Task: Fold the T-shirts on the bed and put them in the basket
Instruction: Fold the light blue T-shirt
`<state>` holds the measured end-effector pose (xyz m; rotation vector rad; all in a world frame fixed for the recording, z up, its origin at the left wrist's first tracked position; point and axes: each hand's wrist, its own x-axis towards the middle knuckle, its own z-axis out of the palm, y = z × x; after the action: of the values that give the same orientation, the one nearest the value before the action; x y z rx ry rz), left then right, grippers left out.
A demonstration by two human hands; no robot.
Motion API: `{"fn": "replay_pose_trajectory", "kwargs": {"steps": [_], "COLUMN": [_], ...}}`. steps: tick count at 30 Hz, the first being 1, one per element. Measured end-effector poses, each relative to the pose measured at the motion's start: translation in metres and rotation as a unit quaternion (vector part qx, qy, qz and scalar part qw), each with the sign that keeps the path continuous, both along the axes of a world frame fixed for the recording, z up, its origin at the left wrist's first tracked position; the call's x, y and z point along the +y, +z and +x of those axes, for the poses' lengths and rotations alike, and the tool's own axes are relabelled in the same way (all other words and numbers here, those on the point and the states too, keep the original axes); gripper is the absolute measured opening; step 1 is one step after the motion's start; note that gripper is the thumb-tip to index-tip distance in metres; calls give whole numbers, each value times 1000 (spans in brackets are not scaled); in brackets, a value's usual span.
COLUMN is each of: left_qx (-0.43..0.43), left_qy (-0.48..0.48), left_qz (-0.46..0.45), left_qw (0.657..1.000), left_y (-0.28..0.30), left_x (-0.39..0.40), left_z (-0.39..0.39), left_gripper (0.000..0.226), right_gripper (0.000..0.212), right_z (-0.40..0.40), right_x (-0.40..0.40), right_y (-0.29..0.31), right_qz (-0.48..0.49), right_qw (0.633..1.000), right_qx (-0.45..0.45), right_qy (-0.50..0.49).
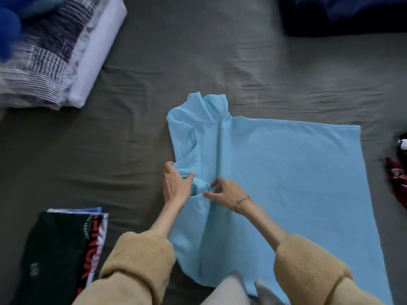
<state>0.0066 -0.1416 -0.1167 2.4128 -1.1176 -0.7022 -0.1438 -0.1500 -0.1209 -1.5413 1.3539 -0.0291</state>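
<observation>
A light blue T-shirt (286, 172) lies spread on the grey bed (154, 73), with its body flat out to the right of both hands. The left hand (176, 183) has its grip curled round a bunched fold of the shirt near the sleeve, thumb over the cloth. Just right of it, the right hand (229, 192) pinches the same bunch with narrow fingers; a bracelet (241, 202) sits on that wrist. Both arms wear tan sleeves (141, 260). Beyond the left grip, the neck and far sleeve lie folded inward. Below-left of the hands is a stack of folded shirts (66, 249), perhaps in a basket, though the view does not settle that. Far up-left lie folded linens (66, 51).
</observation>
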Motion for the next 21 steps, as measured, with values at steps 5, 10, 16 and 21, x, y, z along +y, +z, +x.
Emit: {"fn": "replay_pose_trajectory", "kwargs": {"steps": [5, 10, 16, 21], "left_qx": [34, 54, 73, 285], "left_qy": [36, 78, 125, 191], "left_qz": [29, 19, 20, 54], "left_qw": [998, 995, 989, 938], "left_y": [3, 22, 30, 7], "left_x": [1, 17, 47, 62], "left_z": [31, 86, 161, 182], "left_gripper": [20, 18, 19, 41], "right_gripper": [33, 21, 27, 35], "right_z": [49, 91, 146, 172], "right_x": [7, 22, 41, 68], "right_y": [2, 21, 20, 16], "right_qz": [-46, -45, -66, -115], "right_qw": [996, 997, 994, 985], "right_qx": [79, 46, 66, 130], "right_qy": [8, 40, 65, 13]}}
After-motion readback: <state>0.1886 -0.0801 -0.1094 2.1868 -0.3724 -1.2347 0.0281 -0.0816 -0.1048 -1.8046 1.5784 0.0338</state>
